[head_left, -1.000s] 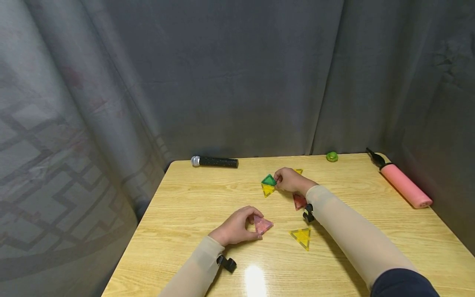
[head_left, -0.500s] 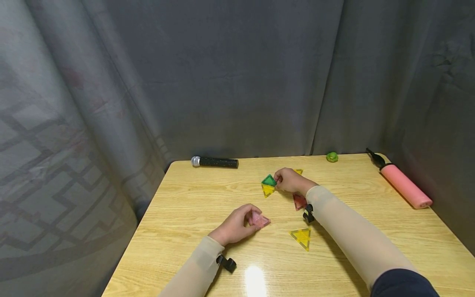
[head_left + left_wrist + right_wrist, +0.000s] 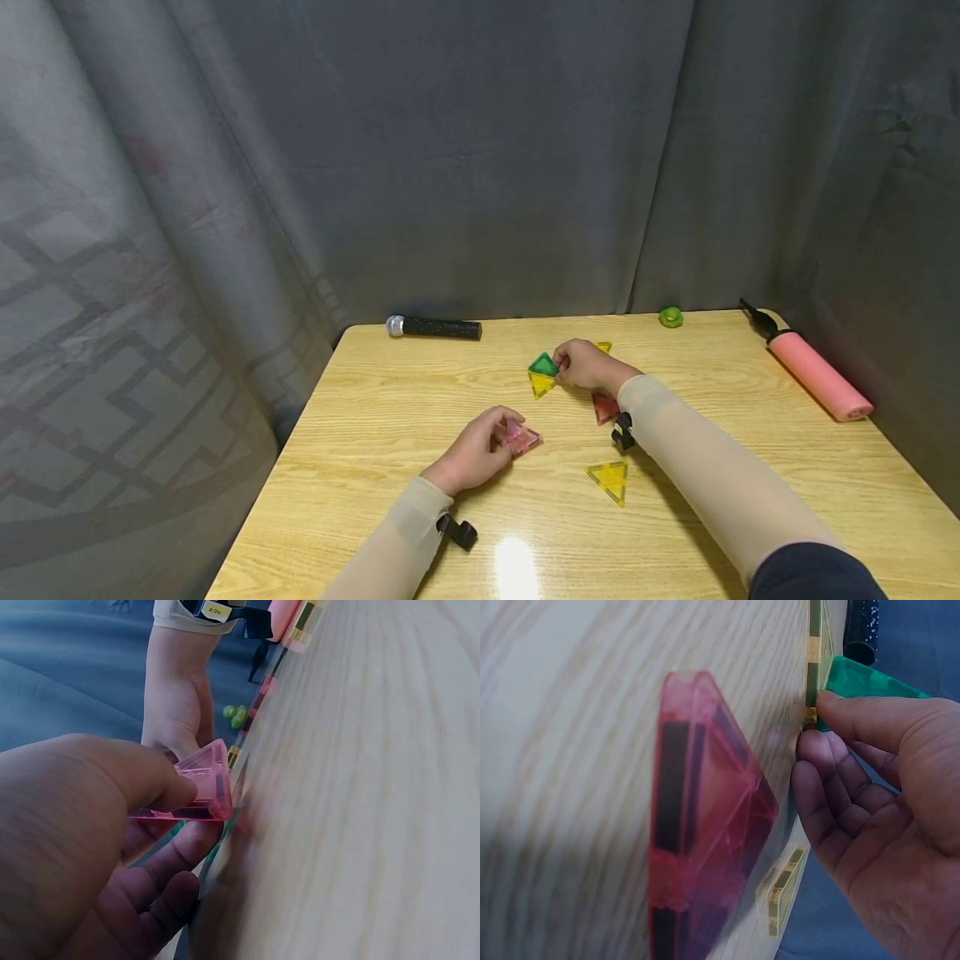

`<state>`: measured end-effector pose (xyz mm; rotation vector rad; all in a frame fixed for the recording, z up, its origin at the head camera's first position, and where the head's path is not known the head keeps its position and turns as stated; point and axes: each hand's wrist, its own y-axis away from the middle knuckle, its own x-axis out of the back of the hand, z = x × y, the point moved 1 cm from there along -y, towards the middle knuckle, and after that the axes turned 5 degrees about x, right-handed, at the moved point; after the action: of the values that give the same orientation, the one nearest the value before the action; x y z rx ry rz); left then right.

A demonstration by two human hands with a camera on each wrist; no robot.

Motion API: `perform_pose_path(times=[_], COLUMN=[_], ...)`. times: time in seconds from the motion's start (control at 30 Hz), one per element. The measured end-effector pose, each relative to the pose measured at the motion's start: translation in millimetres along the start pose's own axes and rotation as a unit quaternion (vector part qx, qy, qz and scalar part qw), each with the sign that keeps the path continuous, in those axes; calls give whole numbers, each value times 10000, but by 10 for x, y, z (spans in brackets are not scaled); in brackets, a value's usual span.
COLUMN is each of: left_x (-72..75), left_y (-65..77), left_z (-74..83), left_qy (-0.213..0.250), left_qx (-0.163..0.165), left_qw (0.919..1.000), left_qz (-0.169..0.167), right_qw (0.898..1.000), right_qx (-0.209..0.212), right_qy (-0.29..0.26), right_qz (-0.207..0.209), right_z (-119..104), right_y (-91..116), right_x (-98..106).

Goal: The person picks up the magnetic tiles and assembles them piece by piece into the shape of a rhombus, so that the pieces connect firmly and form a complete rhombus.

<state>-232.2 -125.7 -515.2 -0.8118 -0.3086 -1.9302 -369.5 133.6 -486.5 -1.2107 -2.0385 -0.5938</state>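
Between the thumb and fingers of my left hand (image 3: pixel 476 450) is a pink translucent triangular magnetic tile (image 3: pixel 529 440). The left wrist view shows this pink tile (image 3: pixel 216 784) tilted, with pink faces meeting at an angle near the table surface. Farther back, my right hand (image 3: pixel 588 365) pinches a green triangular tile (image 3: pixel 543 363) at its right corner. The green tile (image 3: pixel 866 679) slants up from the table beside a yellow tile (image 3: pixel 541 383) lying along its near edge. A red triangular tile (image 3: pixel 604 408) lies below the right wrist, partly hidden by the arm.
A yellow triangular tile (image 3: pixel 611 482) lies nearer the front, and another yellow tile (image 3: pixel 603 345) shows behind the right hand. Along the back are a black microphone (image 3: pixel 441 328) and a small green toy (image 3: pixel 671 317). A pink hand pump (image 3: pixel 821 375) lies at right.
My left hand has moved slightly away from me and turned, tilting the pink tile up from its flatter position. The right hand stays on the green tile.
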Motion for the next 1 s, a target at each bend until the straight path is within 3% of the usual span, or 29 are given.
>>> perform_pose_path(times=[0.67,1.0], left_x=[77,134], left_y=[-27,-41], left_z=[-3,-62], left_qy=[282,458], left_qx=[298,517], left_qw=[9969,9910], left_qz=[672,1149], right_qw=[9996,9995], right_qx=[177,224], right_qy=[200,218], right_qz=[-70,-66], right_z=[-26,-28], right_y=[-17,-19], right_x=[-16,-40])
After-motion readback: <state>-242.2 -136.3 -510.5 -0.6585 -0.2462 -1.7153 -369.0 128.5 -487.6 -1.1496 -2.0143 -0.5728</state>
